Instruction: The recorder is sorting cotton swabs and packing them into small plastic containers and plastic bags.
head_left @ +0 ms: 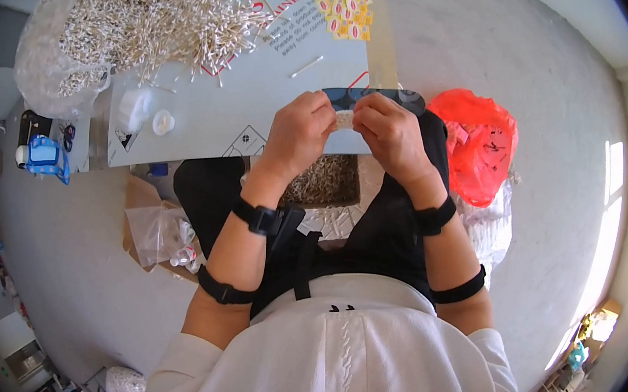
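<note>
My left hand (300,131) and my right hand (388,131) meet in front of me, both pinching a small clear packet of cotton swabs (344,120) between fingertips. They hover over the near edge of a flat white cardboard sheet (207,118). A big loose heap of cotton swabs (157,12) lies at the sheet's far left, partly in a clear plastic bag. A small pile of yellow and red packets (344,10) sits at the far middle. One stray swab (307,66) lies between.
A red plastic bag (477,141) lies on the floor to the right, with white bags below it. A container of swabs (323,180) rests by my knees. A clear bag on brown cardboard (158,234) and a blue tape dispenser (46,158) are on the left.
</note>
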{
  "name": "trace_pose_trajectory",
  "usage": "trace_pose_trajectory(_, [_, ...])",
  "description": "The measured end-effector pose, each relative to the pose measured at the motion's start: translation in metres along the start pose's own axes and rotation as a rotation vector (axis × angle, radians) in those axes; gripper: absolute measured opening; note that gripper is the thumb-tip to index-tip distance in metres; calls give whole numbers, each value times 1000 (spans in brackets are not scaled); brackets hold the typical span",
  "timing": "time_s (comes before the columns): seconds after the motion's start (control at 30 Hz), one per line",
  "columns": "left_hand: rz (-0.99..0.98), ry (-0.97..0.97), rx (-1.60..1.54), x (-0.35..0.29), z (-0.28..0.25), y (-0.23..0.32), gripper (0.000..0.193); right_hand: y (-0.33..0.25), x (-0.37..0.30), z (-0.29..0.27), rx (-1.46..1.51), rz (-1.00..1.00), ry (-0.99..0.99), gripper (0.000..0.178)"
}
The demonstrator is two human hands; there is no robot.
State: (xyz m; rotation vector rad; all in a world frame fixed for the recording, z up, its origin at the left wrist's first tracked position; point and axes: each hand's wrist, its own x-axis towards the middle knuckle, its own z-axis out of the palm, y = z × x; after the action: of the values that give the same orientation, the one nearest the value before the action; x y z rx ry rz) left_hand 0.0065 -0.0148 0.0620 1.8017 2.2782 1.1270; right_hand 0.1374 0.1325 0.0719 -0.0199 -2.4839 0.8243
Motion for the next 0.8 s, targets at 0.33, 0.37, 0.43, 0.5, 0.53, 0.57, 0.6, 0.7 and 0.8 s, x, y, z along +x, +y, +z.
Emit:
trace_pose_trajectory(0.33, [-21,110,52,-4,4,2,15,8,2,15,83,162,43,16])
trace_pose_trajectory(0.37, [-21,132,66,-2,2,1,16,5,3,15,85,161,42,16])
trace_pose_trajectory(0.43, [-35,131,49,-2,2,-2,16,0,4,15,5,144,-5,25])
trace_pose_trajectory(0.5, [-46,130,31,-2,2,-4,17,1,5,17,-63,102,-4,27])
trace_pose_trajectory(0.53, [-44,132,40,-1,2,-5,18,2,5,18,-130,60,-5,28])
trace_pose_trajectory(0.57, [-42,134,50,-1,2,-6,20,2,5,19,-130,58,-4,28])
trace_pose_trajectory(0.6, [-41,135,51,-1,2,-6,20,2,5,19,-148,46,2,29])
trace_pose_trajectory(0.7, [-28,123,79,-3,4,-4,13,4,5,20,-175,30,6,29])
trace_pose_trajectory(0.8, [8,111,148,-7,7,-4,18,5,5,21,-189,24,3,27])
